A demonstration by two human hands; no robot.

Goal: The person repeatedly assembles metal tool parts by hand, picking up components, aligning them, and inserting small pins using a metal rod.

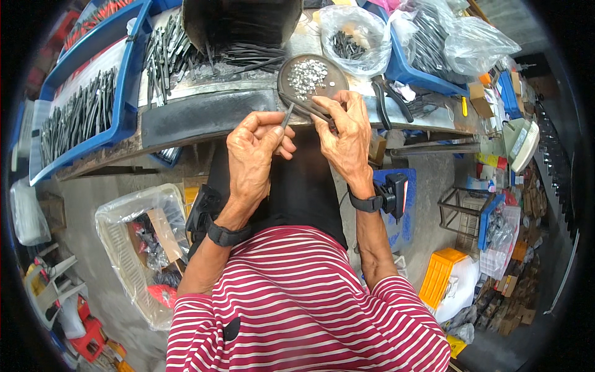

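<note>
My left hand pinches a short, thin grey metal strip between thumb and forefinger, its tip pointing up toward the dish. In my right hand is a dark, slender strip, its far end slanting left close to the tip of the grey one. I cannot tell whether the two pieces touch. Just beyond both hands stands a round brown dish with many small shiny silver pieces heaped in it. My fingers partly hide the right-hand strip.
Black-handled pliers lie right of the dish. Dark strips are piled behind, beside a dark open box. Blue trays with strips flank the bench, and a clear bag holds short dark pieces. A lined basket stands on the floor.
</note>
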